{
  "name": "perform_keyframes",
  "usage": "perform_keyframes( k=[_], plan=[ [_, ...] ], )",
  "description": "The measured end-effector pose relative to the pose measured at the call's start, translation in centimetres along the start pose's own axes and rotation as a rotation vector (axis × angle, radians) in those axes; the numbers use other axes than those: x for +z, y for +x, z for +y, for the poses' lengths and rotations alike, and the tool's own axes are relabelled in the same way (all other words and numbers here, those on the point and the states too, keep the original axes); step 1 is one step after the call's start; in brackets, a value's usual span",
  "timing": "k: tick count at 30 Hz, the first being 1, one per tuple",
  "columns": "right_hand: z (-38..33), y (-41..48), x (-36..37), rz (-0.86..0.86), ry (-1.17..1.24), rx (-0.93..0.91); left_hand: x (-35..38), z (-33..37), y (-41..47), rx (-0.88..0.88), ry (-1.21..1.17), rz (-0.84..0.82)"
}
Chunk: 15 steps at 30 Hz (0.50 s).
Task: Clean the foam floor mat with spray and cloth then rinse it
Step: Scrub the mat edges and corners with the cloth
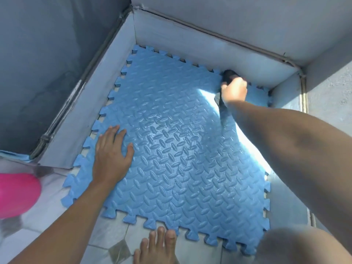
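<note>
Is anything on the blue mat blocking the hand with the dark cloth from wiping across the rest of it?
Only the person's own left hand, pressed flat on the foam mat near its left edge. The right hand grips the dark cloth at the far right corner; the mat surface between them looks bare.

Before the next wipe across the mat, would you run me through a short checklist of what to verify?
1. Left hand flat on the blue foam mat, holding it down: ok.
2. Right hand shut on the dark cloth: ok.
3. Cloth touching the mat at its far edge: ok.
4. Mat lying flat on the tiled floor: ok.
5. Bare foot off the mat: ok.
6. Spray within reach: cannot tell; only a pink object shows at the left.
</note>
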State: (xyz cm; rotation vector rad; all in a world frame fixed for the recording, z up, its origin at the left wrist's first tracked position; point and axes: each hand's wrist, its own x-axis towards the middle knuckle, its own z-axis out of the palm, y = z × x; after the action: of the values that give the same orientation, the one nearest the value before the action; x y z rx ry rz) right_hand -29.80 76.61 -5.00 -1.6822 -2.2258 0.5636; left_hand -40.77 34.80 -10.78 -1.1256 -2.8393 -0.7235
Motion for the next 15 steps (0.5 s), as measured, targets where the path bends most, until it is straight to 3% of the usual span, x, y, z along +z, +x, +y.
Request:
perform_keyframes(
  k=[6,10,12,15],
  plan=[
    [-15.1,-8.7,7.5,-0.339,0.058,-0.609,-0.3,-0.2,0.0,0.018,-0.014,-0.006],
    [-18.5,-15.7,9.4,-0.555,0.063,-0.979,-0.4,-0.2,0.1,0.019,-0.022,0.005],
    [-17.4,-15.4,9.1,-0.562,0.072,-1.005,-0.4,-0.2,0.1,0.027,-0.022,0.001],
    [-13.8,-11.2,6.3,-0.462,0.070,-0.806,-0.5,-0.2,0.0,0.022,-0.031,-0.016]
  ],
)
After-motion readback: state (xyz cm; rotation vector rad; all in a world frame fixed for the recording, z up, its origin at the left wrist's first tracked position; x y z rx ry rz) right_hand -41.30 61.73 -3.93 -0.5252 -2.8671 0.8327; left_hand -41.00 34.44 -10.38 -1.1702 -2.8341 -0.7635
